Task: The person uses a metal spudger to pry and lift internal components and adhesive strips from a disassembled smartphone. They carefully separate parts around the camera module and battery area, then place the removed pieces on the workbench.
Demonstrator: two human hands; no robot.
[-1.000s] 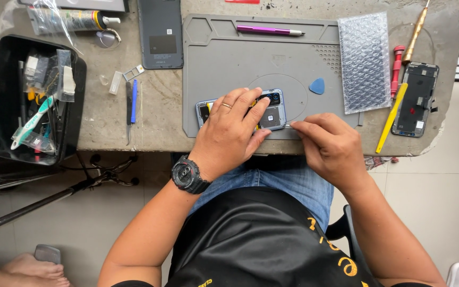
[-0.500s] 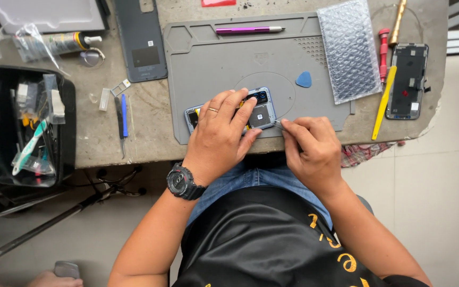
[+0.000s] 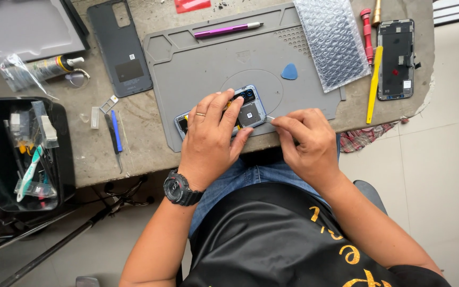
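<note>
Hands unchanged since earlier frame: left hand (image 3: pixel 211 139) fingers spread, pressing opened phone (image 3: pixel 246 109) at mat's (image 3: pixel 197 69) near edge; right hand (image 3: pixel 306 141) pinches thin tool (image 3: pixel 270 118) beside it.

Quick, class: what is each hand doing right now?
Left hand: open, pressing flat on the opened blue smartphone.
Right hand: closed, pinching a thin pale tool at the smartphone's edge.
</note>
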